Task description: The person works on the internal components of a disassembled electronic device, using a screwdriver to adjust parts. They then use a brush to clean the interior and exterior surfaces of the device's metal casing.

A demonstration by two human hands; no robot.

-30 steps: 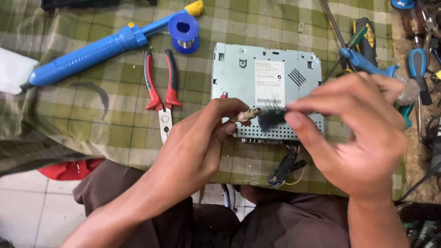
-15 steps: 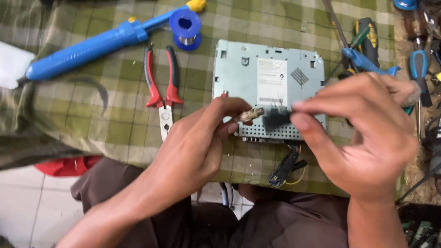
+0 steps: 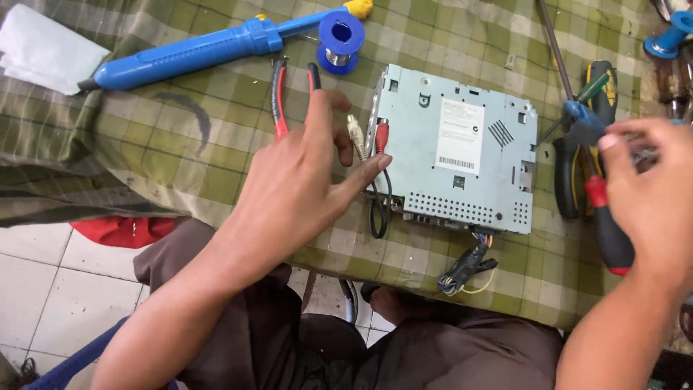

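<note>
At frame centre the left hand [image 3: 303, 173] hovers open-fingered beside the limp, light plug cable [image 3: 377, 189], best pinched at its rigid red plug, while the right hand [image 3: 653, 195] closes among screwdrivers [image 3: 603, 217], grip unclear

On the checked cloth [image 3: 180, 152] lies one grey metal car stereo unit [image 3: 455, 170], with two plugs, one white [image 3: 354, 132] and one red [image 3: 381, 134], at its nine o'clock edge. At eleven o'clock are one blue desoldering pump [image 3: 195, 52], one blue solder spool [image 3: 341, 40] and one pair of red-handled pliers [image 3: 280, 101]. At three o'clock at least three screwdrivers [image 3: 603, 217] lie, and two hands show, the left hand [image 3: 296, 188] and the right hand [image 3: 653, 198].
</note>
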